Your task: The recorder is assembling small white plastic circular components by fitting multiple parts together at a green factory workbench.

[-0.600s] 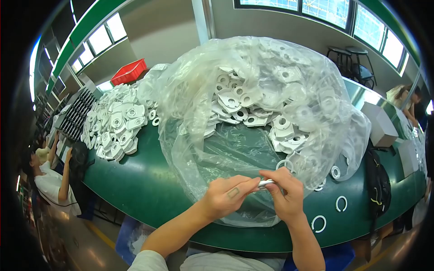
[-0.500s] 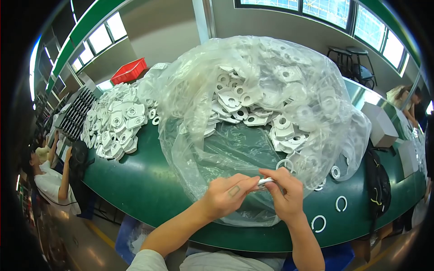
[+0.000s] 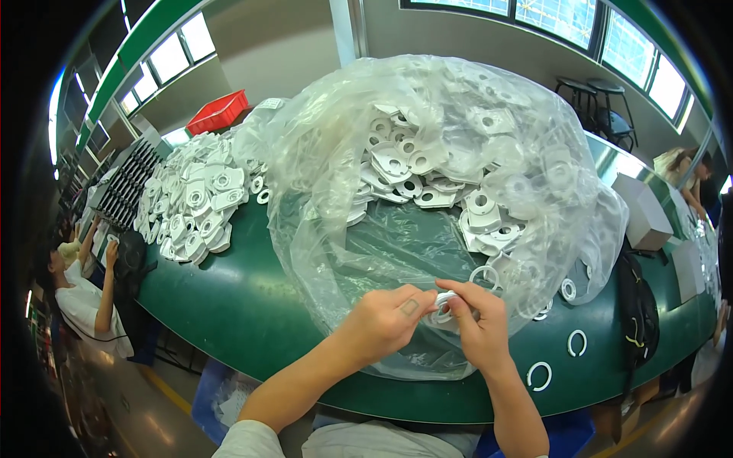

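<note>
Light is streaming through dark-framed windows [image 3: 556,21] in a grey wall [image 3: 458,34].
Stools [image 3: 607,87] are standing below the panes; a yellow line [image 3: 168,391] is crossing the floor [image 3: 126,389] beside the green worktop [image 3: 221,298].

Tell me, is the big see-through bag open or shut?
Open: the see-through bag has a wide gap facing the camera, where white parts show uncovered.

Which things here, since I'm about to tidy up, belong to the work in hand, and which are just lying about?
Seemingly in use:
white ring-shaped part, between left hand and right hand
clear plastic bag
white flat pieces inside it
left-hand white pile, probably
open white rings, perhaps

Apparently just lying about:
red crate
black bag
grey box
</note>
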The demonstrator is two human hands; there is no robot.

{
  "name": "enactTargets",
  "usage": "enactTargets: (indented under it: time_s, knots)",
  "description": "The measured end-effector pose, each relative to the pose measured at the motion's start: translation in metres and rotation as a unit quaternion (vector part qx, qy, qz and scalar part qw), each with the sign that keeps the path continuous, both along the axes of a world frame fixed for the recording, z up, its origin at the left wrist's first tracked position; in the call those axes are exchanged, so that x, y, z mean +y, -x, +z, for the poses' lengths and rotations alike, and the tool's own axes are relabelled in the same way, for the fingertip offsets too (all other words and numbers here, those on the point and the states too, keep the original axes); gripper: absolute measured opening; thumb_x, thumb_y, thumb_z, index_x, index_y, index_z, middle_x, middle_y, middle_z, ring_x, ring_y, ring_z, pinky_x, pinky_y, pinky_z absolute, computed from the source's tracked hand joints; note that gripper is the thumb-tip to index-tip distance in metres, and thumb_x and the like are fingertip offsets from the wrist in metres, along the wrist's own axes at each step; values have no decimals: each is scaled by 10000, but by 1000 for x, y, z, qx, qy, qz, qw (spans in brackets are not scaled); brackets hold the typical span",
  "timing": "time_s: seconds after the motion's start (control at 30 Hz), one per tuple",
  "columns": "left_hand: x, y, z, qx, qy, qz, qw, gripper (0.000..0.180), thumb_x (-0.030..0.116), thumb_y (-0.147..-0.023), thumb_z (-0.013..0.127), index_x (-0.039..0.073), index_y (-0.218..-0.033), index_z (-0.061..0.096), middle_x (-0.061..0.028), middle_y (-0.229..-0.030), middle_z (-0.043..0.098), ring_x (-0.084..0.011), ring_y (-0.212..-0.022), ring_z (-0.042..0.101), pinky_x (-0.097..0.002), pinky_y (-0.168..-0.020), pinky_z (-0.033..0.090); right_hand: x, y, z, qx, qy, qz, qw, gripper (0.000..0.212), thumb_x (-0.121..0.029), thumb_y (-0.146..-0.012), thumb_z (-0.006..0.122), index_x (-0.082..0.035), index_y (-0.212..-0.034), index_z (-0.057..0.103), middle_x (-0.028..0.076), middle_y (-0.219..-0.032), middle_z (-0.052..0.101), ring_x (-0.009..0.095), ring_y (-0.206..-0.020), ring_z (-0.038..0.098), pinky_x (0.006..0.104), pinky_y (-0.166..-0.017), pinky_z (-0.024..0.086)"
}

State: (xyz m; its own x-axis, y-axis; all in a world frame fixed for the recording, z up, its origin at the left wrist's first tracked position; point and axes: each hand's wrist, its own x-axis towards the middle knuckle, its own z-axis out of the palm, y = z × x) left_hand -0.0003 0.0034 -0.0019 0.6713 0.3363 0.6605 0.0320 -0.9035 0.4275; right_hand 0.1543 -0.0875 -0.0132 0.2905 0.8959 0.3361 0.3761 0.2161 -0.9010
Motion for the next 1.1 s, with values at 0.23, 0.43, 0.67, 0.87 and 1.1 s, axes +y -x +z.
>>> enactTargets:
  time_s: [0.23, 0.43, 0.67, 0.87, 1.1]
  knots:
    - [1, 2, 8, -48, 23, -30, 998, 277, -62, -702, 697, 6, -964, 638, -109, -826, 657, -231, -667, 657, -291, -548, 535, -5, 3, 7, -40, -64, -26, 997, 110, -17, -814, 599, -1, -914, 644, 92, -782, 610, 198, -683, 541, 285, -635, 427]
    - [-2, 1, 22, -144, -111, -61, 981, 247, -55, -690, 705, -1, -925, 655, -134, -868, 665, -251, -747, 673, -301, -599, 566, -10, -1, 21, -256, -270, -66, 926, 155, -80, -707, 660, -62, -860, 662, 66, -852, 613, 252, -763, 533, 363, -681, 443]
    - [-10, 1, 19, -145, -124, -76, 979, 272, -36, -686, 711, 7, -941, 627, -141, -947, 656, -267, -816, 683, -323, -650, 594, -17, 1, 20, -314, -313, -100, 891, 203, -165, -634, 697, -115, -830, 684, 6, -888, 615, 235, -795, 528, 425, -738, 447]
    - [-12, 0, 16, -150, -126, -91, 976, 275, -26, -706, 705, 5, -962, 609, -138, -949, 644, -279, -830, 682, -335, -661, 598, -18, 2, 21, -284, -311, -89, 903, 221, -113, -573, 669, -108, -794, 688, -2, -832, 629, 221, -753, 537, 426, -755, 444]
    - [-11, -1, 17, -156, -131, -76, 976, 277, -25, -696, 711, 2, -953, 611, -130, -927, 646, -280, -831, 680, -334, -661, 600, -13, 1, 19, -256, -320, -67, 910, 246, -66, -538, 649, -74, -781, 691, 11, -803, 634, 215, -705, 540, 414, -734, 442]
